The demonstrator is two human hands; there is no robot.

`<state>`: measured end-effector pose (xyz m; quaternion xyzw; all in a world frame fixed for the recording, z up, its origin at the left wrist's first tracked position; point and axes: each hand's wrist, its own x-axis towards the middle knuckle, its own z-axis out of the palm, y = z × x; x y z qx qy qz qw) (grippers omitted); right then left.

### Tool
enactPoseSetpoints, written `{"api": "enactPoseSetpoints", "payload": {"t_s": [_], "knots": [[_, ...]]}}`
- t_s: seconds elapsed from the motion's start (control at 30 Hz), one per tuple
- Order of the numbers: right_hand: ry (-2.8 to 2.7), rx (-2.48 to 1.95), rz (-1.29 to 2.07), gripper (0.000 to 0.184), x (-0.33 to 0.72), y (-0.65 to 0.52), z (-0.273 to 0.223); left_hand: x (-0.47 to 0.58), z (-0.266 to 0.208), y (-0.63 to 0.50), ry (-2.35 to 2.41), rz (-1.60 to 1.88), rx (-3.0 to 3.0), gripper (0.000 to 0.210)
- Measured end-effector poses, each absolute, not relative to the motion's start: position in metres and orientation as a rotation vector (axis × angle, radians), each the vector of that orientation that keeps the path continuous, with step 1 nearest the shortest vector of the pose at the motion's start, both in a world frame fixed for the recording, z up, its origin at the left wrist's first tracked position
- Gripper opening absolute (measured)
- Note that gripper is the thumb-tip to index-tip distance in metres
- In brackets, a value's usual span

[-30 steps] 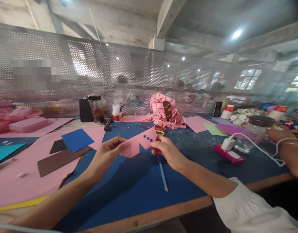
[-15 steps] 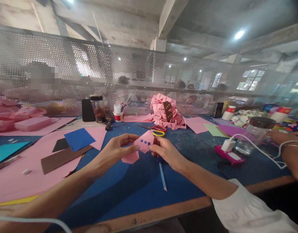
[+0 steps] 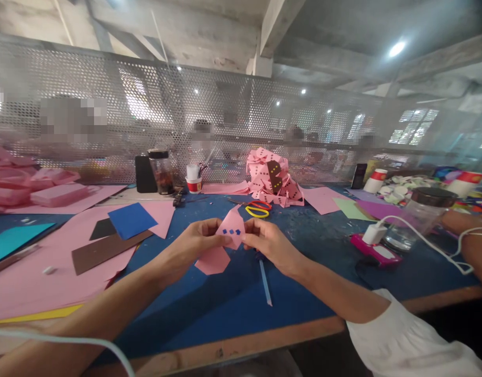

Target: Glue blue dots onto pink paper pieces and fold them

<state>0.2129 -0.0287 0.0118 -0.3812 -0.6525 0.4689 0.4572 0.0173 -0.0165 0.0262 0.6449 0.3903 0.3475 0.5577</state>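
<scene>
A pink paper cutout (image 3: 233,220) with three small blue diamond-like pieces on it is held over the middle of the blue table. My left hand (image 3: 199,241) pinches its left side between thumb and fingers. The right edge is gripped by my right hand (image 3: 266,241). A wider pink flap hangs below my left fingers; whether it is one piece with the cutout I cannot tell. Behind the hands lie scissors (image 3: 257,209) with red and yellow handles. A thin light-blue strip (image 3: 265,283) rests on the table below my right hand.
A heap of dotted pink pieces (image 3: 264,175) stands at the back. To the left, blue (image 3: 131,220) and brown sheets (image 3: 107,254) lie on pink paper. On the right are a magenta power strip (image 3: 376,250), a lidded jar (image 3: 412,220) and another person's arm (image 3: 471,251).
The pink cutout has turned slightly in my hands, and more of the flap beneath it shows. Both hands keep their pinch. The camera view has shifted a little.
</scene>
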Motion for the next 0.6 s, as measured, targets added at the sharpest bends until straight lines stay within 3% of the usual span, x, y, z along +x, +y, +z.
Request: {"api": "enactPoseSetpoints", "payload": {"t_s": [0.6], "knots": [[-1.693,-0.885,1.107,0.012,0.2099,-0.0301,0.0067,0.0273,0.0258,-0.024,0.925,0.956,1.386,0.019]]}}
